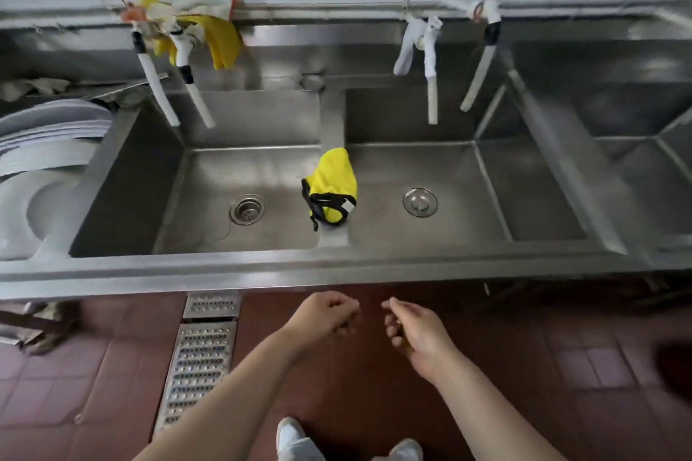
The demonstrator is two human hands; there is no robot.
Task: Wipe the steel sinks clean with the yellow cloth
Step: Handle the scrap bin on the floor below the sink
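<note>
Steel sinks (262, 176) carried a soft, light yellow cloth (333, 180) on their divider, best pinched topside; both hands (325, 314) hung loosely curled, empty.

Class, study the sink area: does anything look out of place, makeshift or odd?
Yes. The taps are bound in rags and tape, with white tube spouts hanging at uneven angles. The yellow cloth lies bunched over the divider between the two sinks. Neither the left hand nor the right hand holds anything.

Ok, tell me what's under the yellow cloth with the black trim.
The yellow cloth lies draped over the steel divider between the two sinks, hanging slightly into both. The divider's top beneath it is covered, so whether anything lies there cannot be seen.
</note>
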